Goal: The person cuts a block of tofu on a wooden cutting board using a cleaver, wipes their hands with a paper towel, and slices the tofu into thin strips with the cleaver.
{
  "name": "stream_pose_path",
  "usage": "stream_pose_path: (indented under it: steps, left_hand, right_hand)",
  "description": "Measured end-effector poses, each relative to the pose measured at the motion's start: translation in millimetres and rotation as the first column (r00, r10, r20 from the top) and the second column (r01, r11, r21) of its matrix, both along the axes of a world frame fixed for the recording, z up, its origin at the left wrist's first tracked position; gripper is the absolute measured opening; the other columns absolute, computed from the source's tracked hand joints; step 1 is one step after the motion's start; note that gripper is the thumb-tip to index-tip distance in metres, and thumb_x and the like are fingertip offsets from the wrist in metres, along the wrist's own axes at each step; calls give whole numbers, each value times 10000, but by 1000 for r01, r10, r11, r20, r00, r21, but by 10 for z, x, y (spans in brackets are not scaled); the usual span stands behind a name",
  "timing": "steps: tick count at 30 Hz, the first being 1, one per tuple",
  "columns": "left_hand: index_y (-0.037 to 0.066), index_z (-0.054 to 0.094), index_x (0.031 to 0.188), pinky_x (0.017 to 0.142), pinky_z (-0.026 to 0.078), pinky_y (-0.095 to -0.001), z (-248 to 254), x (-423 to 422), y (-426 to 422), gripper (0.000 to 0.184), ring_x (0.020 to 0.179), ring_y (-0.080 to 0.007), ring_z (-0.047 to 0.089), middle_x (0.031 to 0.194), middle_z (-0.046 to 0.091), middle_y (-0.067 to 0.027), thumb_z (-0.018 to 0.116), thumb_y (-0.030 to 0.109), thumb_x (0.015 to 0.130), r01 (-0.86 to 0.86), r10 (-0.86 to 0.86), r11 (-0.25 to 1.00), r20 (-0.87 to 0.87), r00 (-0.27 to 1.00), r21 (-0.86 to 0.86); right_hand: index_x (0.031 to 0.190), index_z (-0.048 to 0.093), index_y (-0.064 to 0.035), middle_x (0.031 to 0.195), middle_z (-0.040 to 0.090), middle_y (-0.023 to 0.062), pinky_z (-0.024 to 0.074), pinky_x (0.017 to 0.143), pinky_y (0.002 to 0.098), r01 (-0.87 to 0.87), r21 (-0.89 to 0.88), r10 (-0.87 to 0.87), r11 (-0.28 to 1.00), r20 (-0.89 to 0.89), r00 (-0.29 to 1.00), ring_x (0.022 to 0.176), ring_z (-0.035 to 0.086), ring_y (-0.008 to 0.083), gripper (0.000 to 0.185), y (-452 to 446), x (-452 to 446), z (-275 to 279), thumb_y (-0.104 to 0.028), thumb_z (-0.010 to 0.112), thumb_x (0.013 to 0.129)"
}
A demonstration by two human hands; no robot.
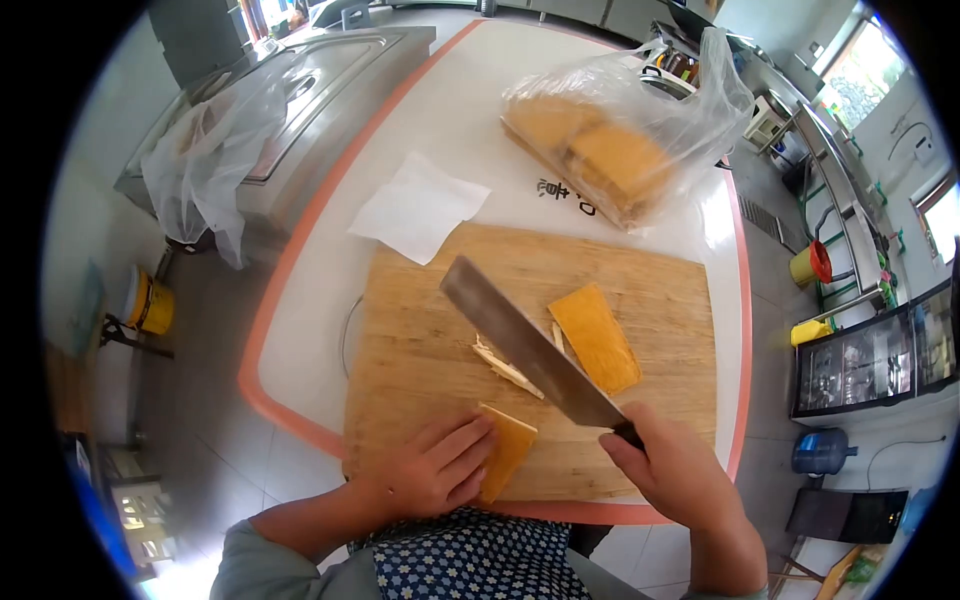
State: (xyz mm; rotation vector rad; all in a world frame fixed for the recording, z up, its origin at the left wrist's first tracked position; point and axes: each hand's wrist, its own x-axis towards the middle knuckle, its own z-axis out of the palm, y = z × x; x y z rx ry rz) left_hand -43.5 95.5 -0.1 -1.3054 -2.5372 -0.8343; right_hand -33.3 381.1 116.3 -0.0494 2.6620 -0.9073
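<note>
My right hand (680, 465) is wrapped round the dark handle of a cleaver (530, 345), its broad blade slanting up and left above the board. With its fingers together, my left hand (440, 462) holds an orange-skinned slab of what looks like dried tofu (510, 450) at the near edge of the wooden cutting board (420, 330). A second orange slab (597, 337) lies flat right of the blade. Pale cut strips (505, 367) rest left of the blade, and another thin strip (558, 337) lies beside the second slab.
A clear plastic bag (690, 110) with more orange slabs stands on the white table (310, 300) beyond the board. White paper (420, 205) lies at the board's far left corner. A metal counter (330, 90) with a plastic bag (215, 150) is at left.
</note>
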Motion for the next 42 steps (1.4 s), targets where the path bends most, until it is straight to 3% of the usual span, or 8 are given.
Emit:
stream_pose_path:
  steps: [3, 5, 11, 14, 24, 26, 33, 42]
  left_hand:
    - [-65, 689, 1215, 1009, 534, -431, -21, -6, -11, 418, 1237, -347, 625, 1297, 649, -182, 738, 134, 851, 19, -19, 1000, -12, 1000, 15]
    - [-64, 691, 1210, 1009, 532, -437, -74, -5, -12, 415, 1230, -352, 626, 1291, 649, -180, 741, 135, 849, 21, -20, 1000, -18, 1000, 19]
    - [-49, 704, 1182, 1015, 523, -461, -42, -2, -23, 388, 1178, -372, 633, 1217, 663, -168, 744, 137, 843, 40, -40, 999, -27, 999, 0]
    - [-38, 717, 1152, 1017, 521, -472, -31, 4, -15, 358, 1164, -375, 633, 1168, 672, -161, 744, 136, 840, 27, -27, 1000, -23, 999, 1]
    - [-31, 740, 1113, 1001, 534, -475, -44, -26, -31, 381, 1115, -372, 647, 1139, 688, -149, 766, 152, 779, 60, -62, 998, -50, 997, -34]
    - [-34, 738, 1121, 997, 537, -472, -76, -21, -27, 384, 1126, -372, 646, 1149, 687, -156, 763, 146, 782, 53, -53, 998, -17, 998, -17]
    - [-54, 722, 1148, 1002, 541, -448, -7, -24, -5, 371, 1184, -375, 636, 1198, 684, -192, 743, 113, 818, 15, -16, 1000, 43, 999, 21]
    - [-39, 712, 1158, 1030, 523, -430, 60, -8, 39, 339, 1201, -350, 635, 1243, 678, -176, 712, 105, 851, -4, 5, 1000, 20, 1000, -24]
  right_hand:
    - [974, 551, -45, 829, 662, 175, 527, 672, 509, -7, 37, 8, 999, -13, 1000, 774, 662, 409, 278, -17, 98, 96, -302, 654, 986]
    - [1001, 574, -34, 816, 651, 153, 519, 638, 458, -130, 170, 160, 977, -175, 972, 749, 660, 391, 257, -47, 213, 73, -173, 768, 907]
    - [955, 564, -56, 803, 633, 128, 524, 568, 452, -266, 275, 318, 924, -164, 934, 671, 656, 363, 246, -115, 427, 44, -196, 760, 908]
    - [985, 552, -58, 869, 614, 167, 495, 653, 498, -241, 228, 267, 943, -90, 960, 778, 629, 413, 163, -120, 475, 73, -203, 628, 992]
    - [968, 561, -63, 843, 603, 153, 495, 660, 483, -249, 235, 275, 940, -89, 957, 790, 622, 391, 157, -60, 462, 17, -203, 630, 984]
    - [933, 557, -61, 799, 631, 123, 521, 542, 441, -324, 303, 356, 896, -58, 933, 662, 660, 356, 242, -50, 395, 15, -222, 738, 927]
    - [913, 548, -60, 803, 631, 124, 517, 552, 454, -363, 295, 379, 884, 3, 925, 665, 658, 365, 260, -106, 145, 10, -262, 708, 948]
    - [917, 548, -72, 816, 646, 148, 507, 607, 500, -298, 199, 324, 934, -112, 940, 725, 662, 391, 261, -270, 36, -280, -299, 660, 978]
